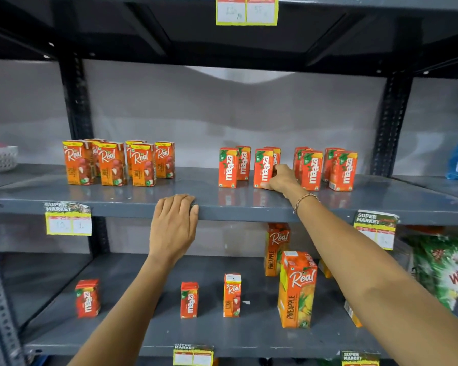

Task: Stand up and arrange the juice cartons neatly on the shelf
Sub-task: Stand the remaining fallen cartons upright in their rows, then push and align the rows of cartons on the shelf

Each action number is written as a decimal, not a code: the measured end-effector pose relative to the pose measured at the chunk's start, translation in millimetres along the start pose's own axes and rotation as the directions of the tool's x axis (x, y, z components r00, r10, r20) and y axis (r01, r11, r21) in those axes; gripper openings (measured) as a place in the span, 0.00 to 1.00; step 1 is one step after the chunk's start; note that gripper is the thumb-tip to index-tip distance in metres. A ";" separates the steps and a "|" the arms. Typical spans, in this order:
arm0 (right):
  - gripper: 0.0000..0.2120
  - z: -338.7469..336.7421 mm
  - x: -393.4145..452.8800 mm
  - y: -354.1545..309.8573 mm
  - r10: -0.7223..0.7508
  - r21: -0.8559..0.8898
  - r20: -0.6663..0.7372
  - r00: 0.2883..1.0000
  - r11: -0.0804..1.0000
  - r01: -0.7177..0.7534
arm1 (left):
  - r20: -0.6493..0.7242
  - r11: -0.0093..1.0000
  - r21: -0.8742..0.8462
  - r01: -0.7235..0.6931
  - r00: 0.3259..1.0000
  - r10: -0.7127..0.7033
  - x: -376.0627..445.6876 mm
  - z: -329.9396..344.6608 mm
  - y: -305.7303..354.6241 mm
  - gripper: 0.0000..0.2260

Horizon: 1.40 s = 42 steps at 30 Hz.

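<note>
On the upper shelf (222,207) nearly all cartons stand upright in rows, the right hand (280,178) grips one Maaza carton (263,167) to straighten it, while the left hand (173,223) rests flat and empty on the shelf edge.

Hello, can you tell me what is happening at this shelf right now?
A person is tidying small juice cartons on a grey shop shelf. The right hand touches a standing Maaza carton in the Maaza row. The left hand rests on the shelf's front edge. The Real litchi cartons stand grouped at the left.
</note>
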State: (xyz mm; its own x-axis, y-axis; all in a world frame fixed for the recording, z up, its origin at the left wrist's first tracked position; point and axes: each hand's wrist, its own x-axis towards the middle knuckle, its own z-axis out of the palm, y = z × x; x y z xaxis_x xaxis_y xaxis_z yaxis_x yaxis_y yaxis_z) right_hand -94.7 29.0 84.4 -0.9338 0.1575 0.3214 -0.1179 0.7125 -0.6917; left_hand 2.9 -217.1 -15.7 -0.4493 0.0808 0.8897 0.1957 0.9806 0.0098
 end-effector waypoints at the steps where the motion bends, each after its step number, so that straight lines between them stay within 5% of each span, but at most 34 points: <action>1: 0.28 0.2 -0.1 0.4 -0.004 0.007 0.007 1.000 1.000 0.004 | 0.010 0.999 0.004 0.041 0.999 -0.041 3.5 -2.8 3.3 0.16; 6: 0.27 -0.1 0.5 4.1 0.004 0.067 0.064 0.998 0.998 -0.009 | 0.186 0.951 0.025 0.308 0.933 -0.307 47.6 -13.8 24.4 0.14; 12: 0.34 6.9 -5.5 3.6 -0.016 0.128 -0.014 1.000 0.992 0.017 | 0.441 0.826 -0.258 0.502 0.822 -0.362 110.3 13.7 55.6 0.20; 17: 0.39 14.6 -6.6 -0.5 -0.058 0.044 -0.070 0.996 0.997 0.061 | 0.570 0.735 -0.258 0.627 0.713 -0.408 130.2 49.7 81.2 0.29; 21: 0.38 20.9 -4.0 -0.8 -0.076 -0.022 -0.093 0.993 0.997 0.074 | 0.515 0.738 -0.251 0.626 0.732 -0.446 129.1 65.9 92.0 0.31; 26: 0.36 16.0 0.5 4.1 0.029 -0.046 -0.176 0.984 0.998 -0.038 | 0.476 0.857 -0.120 0.501 0.787 -0.393 133.9 72.9 100.1 0.29; 42: 0.34 11.0 1.2 12.6 0.027 -0.040 -0.179 0.983 0.999 -0.035 | 0.470 0.799 -0.261 0.541 0.795 -0.384 131.7 75.2 113.5 0.32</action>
State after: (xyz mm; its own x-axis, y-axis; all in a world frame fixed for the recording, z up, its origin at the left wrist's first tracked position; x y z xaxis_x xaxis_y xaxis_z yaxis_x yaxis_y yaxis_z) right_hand -101.0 30.7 69.0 -0.8609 0.2971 0.4130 -0.0711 0.7335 -0.6759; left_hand -99.6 -81.8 68.2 -0.8420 -0.2287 0.4886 0.1409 0.7810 0.6084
